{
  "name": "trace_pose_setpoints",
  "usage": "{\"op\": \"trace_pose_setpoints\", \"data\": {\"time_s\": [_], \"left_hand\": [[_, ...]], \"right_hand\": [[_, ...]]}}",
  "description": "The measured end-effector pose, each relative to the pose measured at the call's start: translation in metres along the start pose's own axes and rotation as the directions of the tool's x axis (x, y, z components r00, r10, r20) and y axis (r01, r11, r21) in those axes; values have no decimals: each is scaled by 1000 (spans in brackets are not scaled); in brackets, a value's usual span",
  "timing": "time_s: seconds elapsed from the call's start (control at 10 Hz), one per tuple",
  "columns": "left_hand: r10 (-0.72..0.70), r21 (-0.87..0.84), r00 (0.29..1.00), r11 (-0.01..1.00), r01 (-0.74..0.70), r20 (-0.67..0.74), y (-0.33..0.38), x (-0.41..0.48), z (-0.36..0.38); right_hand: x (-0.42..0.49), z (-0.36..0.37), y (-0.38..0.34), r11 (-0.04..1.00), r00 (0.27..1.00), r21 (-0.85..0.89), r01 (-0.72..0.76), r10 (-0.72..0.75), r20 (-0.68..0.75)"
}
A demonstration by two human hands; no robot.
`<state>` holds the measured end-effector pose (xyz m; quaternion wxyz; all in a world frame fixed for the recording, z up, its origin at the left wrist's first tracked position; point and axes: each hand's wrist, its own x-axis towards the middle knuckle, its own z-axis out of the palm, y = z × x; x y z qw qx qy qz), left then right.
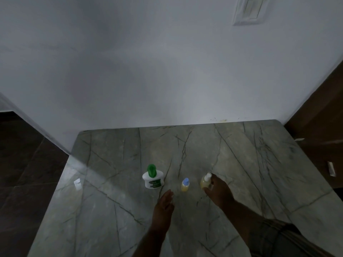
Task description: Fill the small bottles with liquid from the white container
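A dark tiled floor [22, 164] lies off the left edge of the tabletop [111, 182], a polished grey-green marble slab crossed by thin dark veins, glossy enough to catch a pale glare near its left edge. Its far edge meets a smooth, matt white wall [148, 71].

Around the middle of the slab, toward the near edge, the white container [153, 180] stands upright: squat, rounded plastic with a green label and a tall green cap. Just nearer than it and slightly right, the left hand [164, 204] hovers with fingers extended together and loosely open, holding nothing.

Next comes a small bottle with a blue cap [185, 184], upright, its clear rounded body showing pale yellow liquid. Beside it stands a slightly larger small bottle with a white cap [206, 181], also yellowish inside; the right hand [219, 191] curls around its right side, thumb and fingers touching it.

High on the wall to the right sits a white rectangular switch plate [249, 10], and brown wooden panelling [319, 117] borders the right edge.
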<state>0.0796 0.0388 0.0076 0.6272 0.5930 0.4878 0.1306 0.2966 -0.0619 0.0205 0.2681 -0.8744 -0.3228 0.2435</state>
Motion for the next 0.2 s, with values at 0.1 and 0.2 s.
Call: {"op": "trace_pose_setpoints", "data": {"time_s": [0.1, 0.2], "left_hand": [[28, 46, 1000, 999, -27, -14, 1, -1, 1], [59, 81, 994, 995, -51, -97, 4, -7, 7]], "right_hand": [[-5, 4, 5, 1000, 999, 10, 9, -9, -39], [-16, 9, 7, 1000, 996, 5, 10, -9, -91]]}}
